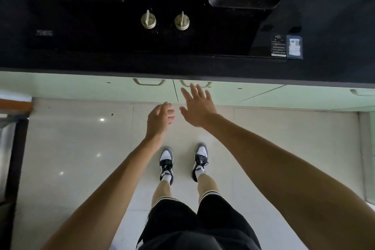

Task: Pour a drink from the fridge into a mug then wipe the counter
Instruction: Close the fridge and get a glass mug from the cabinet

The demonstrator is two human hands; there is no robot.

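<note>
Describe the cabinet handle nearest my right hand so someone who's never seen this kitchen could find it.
Below the front edge of the black cooktop run pale green cabinet doors. Two curved handles sit at their top, either side of the seam between them. The wanted handle is partly hidden by the fingertips of the right hand; the other handle is fully in view.

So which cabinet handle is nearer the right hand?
The right-side curved metal handle: the right hand overlaps it in view; the left handle lies clear.

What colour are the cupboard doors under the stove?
Pale mint green, seen in the head view: the cupboard doors sit below the black stove.
</note>
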